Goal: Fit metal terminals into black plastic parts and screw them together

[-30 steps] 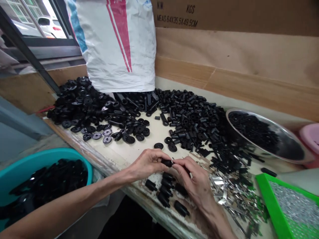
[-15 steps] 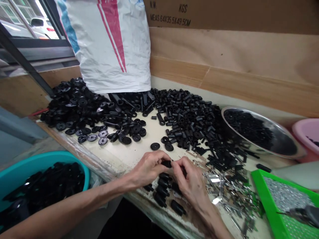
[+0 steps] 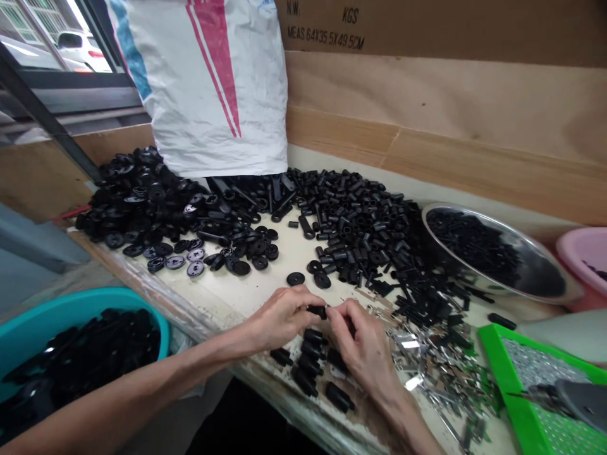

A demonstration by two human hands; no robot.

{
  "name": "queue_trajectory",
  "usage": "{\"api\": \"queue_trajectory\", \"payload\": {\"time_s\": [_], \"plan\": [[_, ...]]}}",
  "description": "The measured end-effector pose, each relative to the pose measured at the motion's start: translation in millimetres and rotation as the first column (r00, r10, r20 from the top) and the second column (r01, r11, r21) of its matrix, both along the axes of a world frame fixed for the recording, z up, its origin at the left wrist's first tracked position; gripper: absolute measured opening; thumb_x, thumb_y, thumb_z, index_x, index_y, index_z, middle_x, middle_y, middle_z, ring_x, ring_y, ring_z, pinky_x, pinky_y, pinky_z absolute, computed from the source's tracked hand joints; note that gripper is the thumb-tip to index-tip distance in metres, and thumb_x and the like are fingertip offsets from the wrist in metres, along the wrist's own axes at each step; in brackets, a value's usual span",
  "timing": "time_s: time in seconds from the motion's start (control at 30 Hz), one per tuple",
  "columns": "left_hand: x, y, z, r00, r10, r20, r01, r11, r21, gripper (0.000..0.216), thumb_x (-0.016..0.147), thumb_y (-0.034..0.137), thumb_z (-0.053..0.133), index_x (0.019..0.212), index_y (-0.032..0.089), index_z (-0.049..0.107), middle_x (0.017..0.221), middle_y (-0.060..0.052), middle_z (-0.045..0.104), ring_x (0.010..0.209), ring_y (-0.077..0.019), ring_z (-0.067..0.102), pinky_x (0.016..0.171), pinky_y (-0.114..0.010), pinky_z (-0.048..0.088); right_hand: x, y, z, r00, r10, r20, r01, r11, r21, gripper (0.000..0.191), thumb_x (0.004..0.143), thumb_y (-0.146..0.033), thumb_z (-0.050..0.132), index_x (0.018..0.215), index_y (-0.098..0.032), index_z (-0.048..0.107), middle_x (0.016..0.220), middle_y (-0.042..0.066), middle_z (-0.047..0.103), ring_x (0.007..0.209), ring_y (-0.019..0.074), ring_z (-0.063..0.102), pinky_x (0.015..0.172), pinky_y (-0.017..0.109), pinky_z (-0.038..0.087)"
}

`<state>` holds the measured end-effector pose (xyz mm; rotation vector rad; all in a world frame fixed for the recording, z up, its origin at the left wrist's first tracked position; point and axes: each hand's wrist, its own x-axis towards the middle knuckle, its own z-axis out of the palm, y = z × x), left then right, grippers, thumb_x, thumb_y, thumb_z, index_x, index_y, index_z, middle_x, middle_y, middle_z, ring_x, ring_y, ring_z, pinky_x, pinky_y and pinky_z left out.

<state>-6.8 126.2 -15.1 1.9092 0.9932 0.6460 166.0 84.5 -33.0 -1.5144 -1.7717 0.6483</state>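
I had the left hand (image 3: 279, 319) reaching in from the lower left, its thumb and fingers pinched firmly round a black cylinder (image 3: 317, 311). The right hand (image 3: 363, 338) angled up from the lower right, thumb and forefinger drawn together at the cylinder's end; I couldn't tell whether they gripped some small piece there. Just below, similar black parts (image 3: 308, 366) lay clustered, some hidden from me by the right hand. Metal strips (image 3: 410, 344) littered the worktop (image 3: 241, 291) to the right, near a green tray (image 3: 502, 373) with a power tool (image 3: 581, 401) over it. The cylinder, raised between both hands, looked short, dark and largely covered by fingers.
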Motion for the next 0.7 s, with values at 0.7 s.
{"api": "queue_trajectory", "payload": {"time_s": [0.7], "plan": [[8, -4, -5.1, 0.985, 0.093, 0.148, -0.105, 0.992, 0.076, 0.021, 0.073, 0.003, 0.063, 0.089, 0.016, 0.068, 0.078, 0.000, 0.058, 0.071, -0.0112, 0.052, 0.065, -0.021, 0.041, 1, 4, -6.5, 0.953, -0.070, -0.293, 0.013, 0.981, -0.195, 0.038, 0.088, -0.049, 0.047, 0.064, -0.020, 0.045, 0.053, -0.006, 0.037, 0.048, 0.0094, 0.035, 0.043, 0.021, 0.028]]}}
